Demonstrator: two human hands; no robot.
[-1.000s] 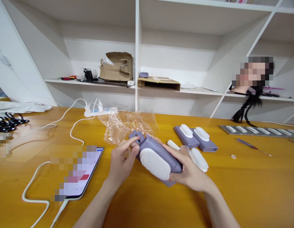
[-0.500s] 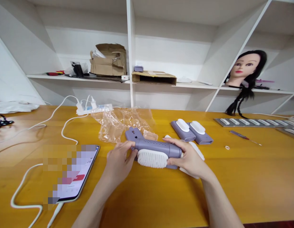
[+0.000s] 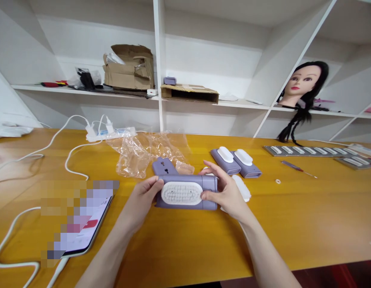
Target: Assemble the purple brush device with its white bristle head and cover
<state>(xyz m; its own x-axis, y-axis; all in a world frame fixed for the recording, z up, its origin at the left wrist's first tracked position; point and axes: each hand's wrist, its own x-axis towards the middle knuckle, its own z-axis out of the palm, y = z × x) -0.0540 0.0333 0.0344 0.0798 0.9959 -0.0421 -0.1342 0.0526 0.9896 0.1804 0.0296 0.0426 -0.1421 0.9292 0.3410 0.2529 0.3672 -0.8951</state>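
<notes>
"What's in the hands?"

"A lilac plastic brush (image 3: 187,194), lying with its face up: a long, rounded block with a white oval rim set into it, around a pad of short pale bristles (image 3: 181,193)."

"Where is it?"

"Low over an orange wooden table (image 3: 185,248), straight in front of the person. I can't tell whether its underside touches the wood. A slotted lilac piece (image 3: 163,166) sticks up just behind it, and I can't tell if the two are joined."

"And the hands, open or closed?"

"Both are closed around the brush, neither spread wide. The left hand (image 3: 142,200) holds the left end, its fingers (image 3: 152,185) curled over the top edge. The right hand (image 3: 226,193) holds the right end, with the thumb (image 3: 207,195) on the face just beside the white rim and the index finger (image 3: 210,166) lifted a little."

"What's around them?"

"Just past the right hand sit two more lilac brushes (image 3: 233,163), side by side with white pads up, and a loose white oval pad (image 3: 242,188) lies right beside that hand. Behind the left hand there's a crumpled clear plastic bag (image 3: 143,156), and to its left a blurred smartphone (image 3: 77,220)
</notes>
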